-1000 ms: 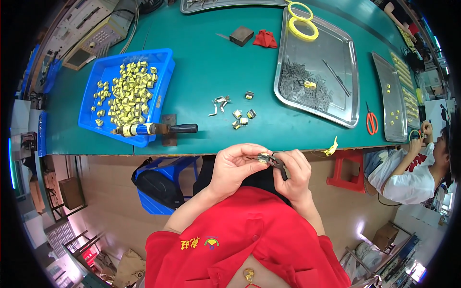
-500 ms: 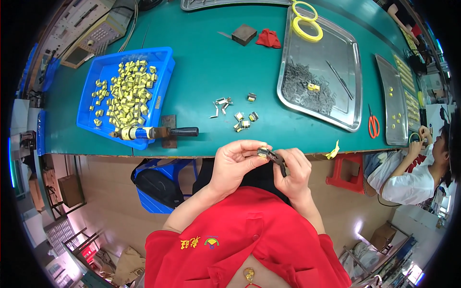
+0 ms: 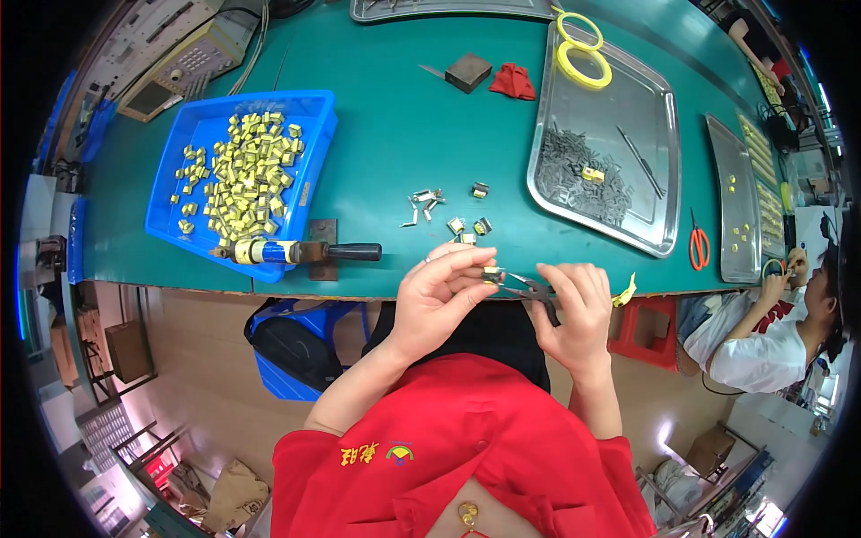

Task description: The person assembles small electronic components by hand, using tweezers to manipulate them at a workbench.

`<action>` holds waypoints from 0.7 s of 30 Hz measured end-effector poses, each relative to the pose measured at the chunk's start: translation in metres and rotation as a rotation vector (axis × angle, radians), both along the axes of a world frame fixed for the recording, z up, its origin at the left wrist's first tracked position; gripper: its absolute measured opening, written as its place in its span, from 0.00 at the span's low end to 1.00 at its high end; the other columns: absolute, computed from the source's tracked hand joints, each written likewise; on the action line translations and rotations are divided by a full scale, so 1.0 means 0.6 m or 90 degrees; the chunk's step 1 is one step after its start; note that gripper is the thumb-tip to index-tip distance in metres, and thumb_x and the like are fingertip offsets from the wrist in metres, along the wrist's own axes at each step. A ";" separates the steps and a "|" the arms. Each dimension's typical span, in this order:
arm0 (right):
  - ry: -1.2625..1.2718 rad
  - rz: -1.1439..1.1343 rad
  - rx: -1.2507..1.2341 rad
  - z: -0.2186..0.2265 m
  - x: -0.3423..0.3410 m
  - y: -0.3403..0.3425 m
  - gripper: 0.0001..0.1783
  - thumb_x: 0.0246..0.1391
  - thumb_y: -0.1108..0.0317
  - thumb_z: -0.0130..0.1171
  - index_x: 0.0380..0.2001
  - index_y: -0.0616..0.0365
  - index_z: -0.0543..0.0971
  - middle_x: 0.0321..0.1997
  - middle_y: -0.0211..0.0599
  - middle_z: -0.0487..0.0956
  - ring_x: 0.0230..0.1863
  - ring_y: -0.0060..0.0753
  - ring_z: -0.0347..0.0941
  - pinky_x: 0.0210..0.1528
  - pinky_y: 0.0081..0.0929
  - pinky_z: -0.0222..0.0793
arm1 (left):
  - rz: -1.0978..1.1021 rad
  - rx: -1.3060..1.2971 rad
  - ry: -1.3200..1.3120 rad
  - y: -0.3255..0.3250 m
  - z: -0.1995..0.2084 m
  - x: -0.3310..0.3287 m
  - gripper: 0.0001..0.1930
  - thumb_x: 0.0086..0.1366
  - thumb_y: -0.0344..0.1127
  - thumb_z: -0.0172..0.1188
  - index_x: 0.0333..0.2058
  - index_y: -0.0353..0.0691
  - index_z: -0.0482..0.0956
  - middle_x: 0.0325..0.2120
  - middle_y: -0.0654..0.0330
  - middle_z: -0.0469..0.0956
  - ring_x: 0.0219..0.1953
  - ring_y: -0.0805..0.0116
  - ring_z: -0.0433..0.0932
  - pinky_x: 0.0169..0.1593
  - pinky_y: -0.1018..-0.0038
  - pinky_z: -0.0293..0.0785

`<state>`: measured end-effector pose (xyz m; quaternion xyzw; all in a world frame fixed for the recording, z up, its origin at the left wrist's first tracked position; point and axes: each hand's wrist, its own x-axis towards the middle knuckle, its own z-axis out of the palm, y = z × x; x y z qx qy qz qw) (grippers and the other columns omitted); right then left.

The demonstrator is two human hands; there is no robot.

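Observation:
My left hand (image 3: 432, 303) pinches a small yellow-taped transformer (image 3: 491, 272) between thumb and fingertips, just off the table's front edge. My right hand (image 3: 578, 314) is closed round dark-handled pliers (image 3: 534, 291). The plier jaws are spread and point at the transformer; whether they touch it I cannot tell. A few similar taped transformers (image 3: 482, 226) lie on the table beyond my hands, one partly hidden behind my left fingers. Beside them is a little group of shiny metal pieces (image 3: 427, 195).
A blue bin (image 3: 327, 134) of yellow-taped parts stands left, a black-handled tool (image 3: 354, 252) across its front corner. At right a steel tray (image 3: 668, 134) holds dark strips, tape rolls (image 3: 583, 67) and tweezers (image 3: 641, 161). Orange-handled scissors (image 3: 700, 247) lie beyond. Another person (image 3: 762, 332) sits far right.
The pliers have drawn back to the right from the transformer, and their jaws have opened. My left hand still holds the transformer in nearly the same place. The whole view has shifted slightly.

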<state>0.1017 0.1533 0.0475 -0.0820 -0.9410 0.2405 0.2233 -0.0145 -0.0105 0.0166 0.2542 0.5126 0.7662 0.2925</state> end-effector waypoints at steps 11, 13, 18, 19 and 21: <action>0.002 0.033 0.058 0.010 -0.011 -0.003 0.27 0.28 0.77 0.66 0.40 0.57 0.76 0.34 0.36 0.74 0.35 0.41 0.70 0.39 0.35 0.62 | 0.002 -0.032 0.076 -0.004 0.003 -0.001 0.18 0.59 0.16 0.58 0.48 0.31 0.75 0.45 0.55 0.71 0.44 0.67 0.79 0.48 0.76 0.79; 0.001 0.038 0.055 0.009 -0.011 -0.001 0.26 0.28 0.77 0.66 0.39 0.57 0.76 0.33 0.35 0.74 0.34 0.41 0.70 0.38 0.35 0.62 | 0.001 -0.038 0.080 -0.003 0.005 0.000 0.17 0.59 0.16 0.58 0.48 0.31 0.75 0.45 0.55 0.71 0.43 0.67 0.79 0.48 0.76 0.79; -0.018 0.046 0.042 0.006 -0.007 0.000 0.23 0.29 0.78 0.65 0.36 0.58 0.76 0.31 0.35 0.74 0.31 0.40 0.69 0.33 0.34 0.61 | 0.014 -0.068 0.110 -0.004 0.002 0.000 0.17 0.57 0.18 0.61 0.47 0.33 0.77 0.42 0.57 0.75 0.41 0.70 0.79 0.45 0.77 0.79; -0.016 0.051 0.039 0.005 -0.008 0.000 0.22 0.29 0.77 0.65 0.36 0.58 0.76 0.30 0.35 0.73 0.29 0.40 0.68 0.32 0.34 0.61 | 0.014 -0.068 0.109 -0.004 0.002 0.001 0.17 0.57 0.18 0.61 0.47 0.33 0.77 0.42 0.57 0.75 0.41 0.70 0.79 0.45 0.77 0.79; -0.014 0.057 0.034 0.002 -0.008 0.001 0.21 0.29 0.77 0.65 0.35 0.58 0.76 0.29 0.35 0.73 0.28 0.40 0.68 0.30 0.34 0.61 | 0.025 -0.069 0.115 -0.004 0.003 0.001 0.17 0.56 0.19 0.62 0.45 0.34 0.79 0.40 0.57 0.76 0.39 0.71 0.79 0.43 0.78 0.78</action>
